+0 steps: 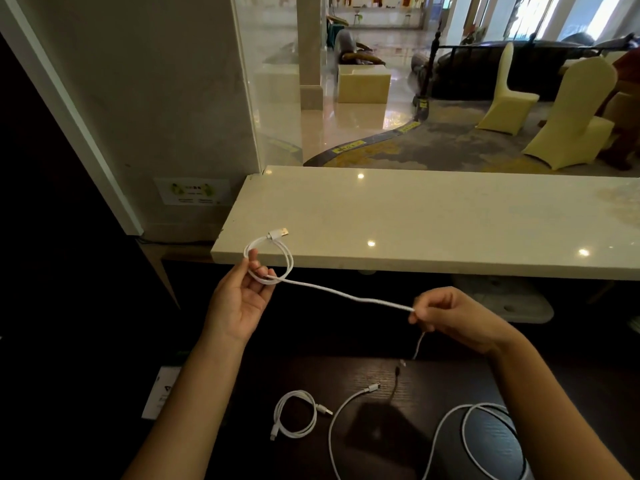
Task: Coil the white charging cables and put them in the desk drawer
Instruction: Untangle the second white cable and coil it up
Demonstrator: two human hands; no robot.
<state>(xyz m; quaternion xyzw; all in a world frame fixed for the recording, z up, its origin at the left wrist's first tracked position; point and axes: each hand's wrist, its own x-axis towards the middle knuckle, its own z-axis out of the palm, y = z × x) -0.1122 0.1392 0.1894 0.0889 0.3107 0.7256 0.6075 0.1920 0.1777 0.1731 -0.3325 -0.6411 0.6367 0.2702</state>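
A white charging cable (346, 295) stretches in the air between both hands. My left hand (239, 299) pinches a small loop of it, with the USB plug (278, 233) sticking up above the fingers. My right hand (450, 317) grips the cable farther along, and its tail hangs down toward the dark desk (311, 375). A second white cable (294, 415) lies coiled on the desk below my left forearm. A third white cable (349, 403) lies loose in wide curves at the lower right. No drawer is visible.
A pale stone counter (433, 223) runs across just beyond my hands. A dark rounded object (491, 445) sits on the desk under the loose cable, and a dark flat pad (381, 427) lies beside it. A white card (162, 393) lies at the desk's left.
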